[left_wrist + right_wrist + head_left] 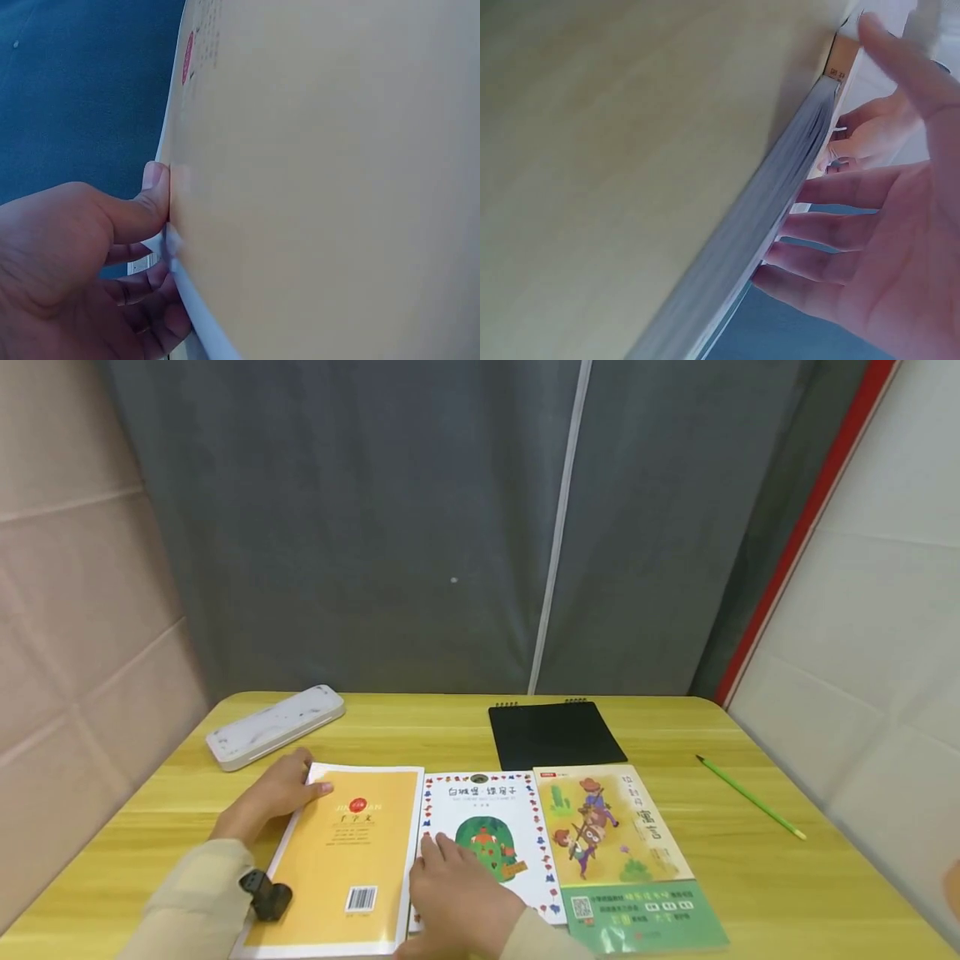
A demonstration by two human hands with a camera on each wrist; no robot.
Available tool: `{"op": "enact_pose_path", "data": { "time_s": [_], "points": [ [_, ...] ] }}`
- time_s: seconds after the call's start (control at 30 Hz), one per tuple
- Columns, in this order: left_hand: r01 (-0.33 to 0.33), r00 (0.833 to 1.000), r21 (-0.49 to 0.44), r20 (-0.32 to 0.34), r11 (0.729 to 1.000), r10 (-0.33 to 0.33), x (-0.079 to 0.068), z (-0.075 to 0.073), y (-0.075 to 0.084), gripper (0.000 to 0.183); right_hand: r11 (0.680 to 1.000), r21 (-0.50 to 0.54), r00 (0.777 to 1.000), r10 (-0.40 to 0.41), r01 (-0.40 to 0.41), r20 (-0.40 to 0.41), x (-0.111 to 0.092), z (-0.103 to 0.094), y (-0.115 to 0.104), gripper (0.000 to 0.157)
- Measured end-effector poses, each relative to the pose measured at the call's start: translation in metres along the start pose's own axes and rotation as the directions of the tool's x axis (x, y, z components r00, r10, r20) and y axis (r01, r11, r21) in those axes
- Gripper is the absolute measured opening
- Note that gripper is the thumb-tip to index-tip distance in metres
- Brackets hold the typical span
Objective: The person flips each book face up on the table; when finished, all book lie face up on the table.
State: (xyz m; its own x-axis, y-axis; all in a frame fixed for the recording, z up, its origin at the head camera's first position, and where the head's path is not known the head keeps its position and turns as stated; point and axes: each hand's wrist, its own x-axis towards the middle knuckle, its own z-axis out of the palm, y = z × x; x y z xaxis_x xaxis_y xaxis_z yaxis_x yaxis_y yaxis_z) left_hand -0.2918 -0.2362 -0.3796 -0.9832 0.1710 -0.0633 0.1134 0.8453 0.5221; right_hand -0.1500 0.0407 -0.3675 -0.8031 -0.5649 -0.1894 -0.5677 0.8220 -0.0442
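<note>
A yellow book with a white border (pixel 322 868) lies at the left of a row of three books. My left hand (pixel 273 797) pinches its upper left edge. In the left wrist view the thumb (pixel 154 191) is on the cover and the other fingers are curled beneath the edge. My right hand (pixel 465 897) lies over the lower part of the white picture book (pixel 487 806), beside the yellow book's right edge. Its fingers (pixel 825 225) are extended and spread in the right wrist view, fingertips right at a book's page edge, near the yellow book's orange spine (pixel 841 58).
A yellow and green book (pixel 630 835) adjoins the white one on the right. Behind them is a black spiral notebook (pixel 555 735). A white case (pixel 277 727) sits at the back left and a green pencil (pixel 750 795) at the right. A grey curtain (pixel 375 527) hangs behind the table.
</note>
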Motion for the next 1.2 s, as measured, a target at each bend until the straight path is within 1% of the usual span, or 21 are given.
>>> {"op": "enact_pose_path", "data": {
  "time_s": [0.13,0.43,0.53,0.63,0.73,0.8,0.87,1.0,1.07,1.2],
  "points": [
    [0.003,0.999,-0.026,-0.042,1.0,-0.004,-0.003,0.0,0.0,0.051,1.0,-0.006,1.0,0.002,-0.002,-0.017,0.002,-0.001,-0.002,0.093],
    [-0.009,0.993,-0.021,-0.115,1.0,0.006,-0.006,0.001,0.0,0.047,1.0,0.003,0.999,0.01,-0.01,-0.053,0.001,0.001,-0.006,0.093],
    [-0.021,0.991,-0.065,-0.132,0.998,0.012,-0.006,0.0,0.002,0.044,1.0,0.005,0.999,0.025,-0.025,-0.047,0.001,0.001,-0.007,0.093],
    [-0.051,0.99,-0.163,-0.137,0.985,0.028,-0.007,-0.003,0.004,0.039,0.999,-0.013,0.998,0.029,-0.03,-0.048,0.002,0.0,-0.008,0.095],
    [-0.063,0.993,-0.297,-0.111,0.953,0.031,-0.007,-0.006,0.006,0.035,0.999,-0.036,0.998,0.023,-0.026,-0.062,0.002,0.0,-0.009,0.096],
    [-0.052,0.997,-0.406,-0.079,0.913,0.022,-0.008,-0.009,0.007,0.033,0.999,-0.045,0.997,0.017,-0.02,-0.073,0.002,0.001,-0.01,0.098],
    [-0.041,0.998,-0.484,-0.057,0.874,0.015,-0.008,-0.012,0.008,0.031,0.998,-0.055,0.996,0.01,-0.015,-0.085,0.002,0.001,-0.011,0.1],
    [-0.044,0.999,-0.588,-0.045,0.808,0.021,-0.008,-0.018,0.009,0.027,0.998,-0.054,0.995,0.019,-0.024,-0.097,0.002,0.003,-0.012,0.102],
    [-0.042,0.999,-0.621,-0.039,0.783,0.023,-0.009,-0.02,0.01,0.027,0.999,-0.014,0.996,0.04,-0.041,-0.081,0.002,0.002,-0.011,0.099],
    [-0.027,1.0,-0.679,-0.024,0.734,0.014,-0.009,-0.021,0.01,0.028,0.994,0.091,0.996,0.064,-0.057,-0.066,0.0,-0.003,-0.01,0.084]
  ]
}}
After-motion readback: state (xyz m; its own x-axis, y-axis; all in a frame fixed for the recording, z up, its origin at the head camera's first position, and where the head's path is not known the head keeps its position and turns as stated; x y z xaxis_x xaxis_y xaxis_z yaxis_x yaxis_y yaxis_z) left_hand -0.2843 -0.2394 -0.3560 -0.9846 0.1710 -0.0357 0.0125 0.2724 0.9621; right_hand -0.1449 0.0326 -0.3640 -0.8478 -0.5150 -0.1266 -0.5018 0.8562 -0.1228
